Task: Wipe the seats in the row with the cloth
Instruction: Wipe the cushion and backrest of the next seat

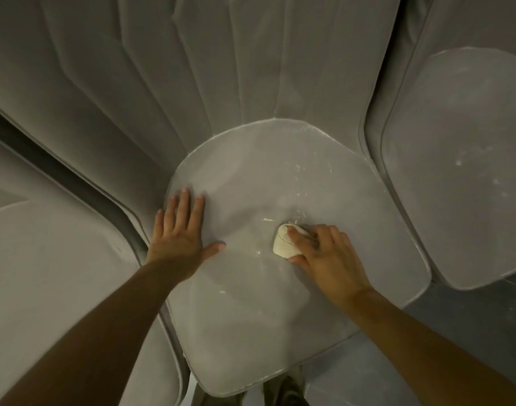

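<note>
Cloth point(284, 244), cream, balled, in curled right hand point(328, 256) on dusty rounded seat point(250, 332); left hand point(179, 232) flat.

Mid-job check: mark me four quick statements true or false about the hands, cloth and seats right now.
The right hand presses a wadded cream cloth onto the middle grey seat cushion. True.
The left hand holds a second cloth. False: it lies flat and empty on that cushion.
White specks show on the grey seat to the right. True.
The cloth is spread out flat. False: it is bunched up.
</note>
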### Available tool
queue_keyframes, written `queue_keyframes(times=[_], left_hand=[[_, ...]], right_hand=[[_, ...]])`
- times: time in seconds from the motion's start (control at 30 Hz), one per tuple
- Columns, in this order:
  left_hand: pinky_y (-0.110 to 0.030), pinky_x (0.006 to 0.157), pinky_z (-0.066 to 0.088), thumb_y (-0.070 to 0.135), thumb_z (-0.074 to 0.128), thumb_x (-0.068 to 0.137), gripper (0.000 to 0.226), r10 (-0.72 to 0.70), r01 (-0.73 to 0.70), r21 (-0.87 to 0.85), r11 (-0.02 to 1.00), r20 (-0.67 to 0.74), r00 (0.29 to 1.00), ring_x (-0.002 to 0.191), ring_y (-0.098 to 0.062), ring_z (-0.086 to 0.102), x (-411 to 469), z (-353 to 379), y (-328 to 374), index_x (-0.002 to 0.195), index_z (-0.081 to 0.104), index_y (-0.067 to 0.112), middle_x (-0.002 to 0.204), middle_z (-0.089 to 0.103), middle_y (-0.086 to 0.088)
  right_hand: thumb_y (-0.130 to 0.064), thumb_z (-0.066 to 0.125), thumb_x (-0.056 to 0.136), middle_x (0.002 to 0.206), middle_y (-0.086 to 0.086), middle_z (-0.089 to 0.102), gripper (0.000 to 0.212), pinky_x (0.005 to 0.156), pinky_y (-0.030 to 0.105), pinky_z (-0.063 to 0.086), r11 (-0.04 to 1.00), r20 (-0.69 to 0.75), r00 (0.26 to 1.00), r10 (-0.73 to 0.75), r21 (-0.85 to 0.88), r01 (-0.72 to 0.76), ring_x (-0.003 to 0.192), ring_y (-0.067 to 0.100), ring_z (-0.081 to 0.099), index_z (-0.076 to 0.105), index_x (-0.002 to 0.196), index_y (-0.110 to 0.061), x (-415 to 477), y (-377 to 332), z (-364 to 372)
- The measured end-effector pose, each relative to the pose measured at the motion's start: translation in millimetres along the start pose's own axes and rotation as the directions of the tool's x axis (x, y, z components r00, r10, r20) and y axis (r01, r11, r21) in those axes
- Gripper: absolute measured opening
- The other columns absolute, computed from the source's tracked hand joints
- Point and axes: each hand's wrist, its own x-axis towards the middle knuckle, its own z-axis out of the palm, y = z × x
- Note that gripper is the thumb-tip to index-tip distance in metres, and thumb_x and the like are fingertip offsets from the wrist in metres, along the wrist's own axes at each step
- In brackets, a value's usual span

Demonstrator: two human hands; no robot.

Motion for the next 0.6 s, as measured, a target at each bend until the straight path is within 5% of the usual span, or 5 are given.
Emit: queue_keyframes(times=[0.13,0.33,0.4,0.5,0.6], left_hand=[[-0.037,0.110,-0.021,0.091,-0.007,0.056,0.107,0.022,-0.022,-0.008,1.000,0.035,0.999,0.132,-0.019,-0.038,6.3,5.0,-6.8,0.129,-0.044,0.022,0.139,-0.047,-0.002],[-0.037,0.107,-0.028,0.091,-0.022,0.051,0.112,0.055,-0.055,0.015,0.998,-0.005,0.998,0.133,-0.025,-0.036,14.0,22.5,-14.6,0.138,-0.034,0.022,0.142,-0.043,-0.005],[-0.047,0.114,-0.006,0.088,-0.007,0.070,0.108,0.092,-0.085,0.086,0.993,-0.080,0.993,0.141,-0.033,-0.007,14.5,29.8,-16.6,0.150,-0.009,0.015,0.153,-0.014,-0.015],[-0.045,0.114,0.002,0.082,0.005,0.082,0.102,0.084,-0.074,0.093,0.993,-0.112,0.990,0.138,-0.039,0.019,15.8,32.9,-19.0,0.152,0.008,0.009,0.152,0.010,-0.021],[-0.045,0.112,0.013,0.079,0.008,0.085,0.097,0.091,-0.077,0.092,0.993,-0.158,0.983,0.130,-0.045,0.037,18.0,33.7,-17.0,0.148,0.019,0.005,0.148,0.024,-0.025]], right_hand=[[-0.053,0.056,0.087,0.094,-0.004,0.051,0.028,0.082,0.037,0.042,0.877,-0.110,0.912,0.394,0.342,-0.338,0.091,0.021,0.047,0.060,0.094,-0.026,23.2,8.8,-21.9],[-0.043,0.034,0.099,0.121,0.021,0.042,0.049,0.091,0.040,0.034,0.855,-0.066,0.858,0.509,0.157,-0.495,0.106,0.034,0.036,0.038,0.143,-0.022,82.0,28.3,-8.2],[-0.039,0.038,0.098,0.112,0.022,0.050,0.048,0.080,0.038,0.042,0.884,-0.092,0.884,0.459,0.148,-0.444,0.096,0.030,0.036,0.046,0.138,-0.014,77.6,8.3,1.2],[-0.031,0.040,0.089,0.085,0.018,0.058,0.046,0.059,0.033,0.048,0.959,-0.092,0.966,0.240,0.178,-0.222,0.077,0.024,0.031,0.063,0.118,-0.004,57.3,-18.9,10.7],[-0.029,0.040,0.089,0.088,0.016,0.058,0.043,0.057,0.032,0.049,0.982,-0.093,0.987,0.134,0.149,-0.120,0.079,0.023,0.034,0.064,0.117,-0.006,51.6,-15.3,5.0]])
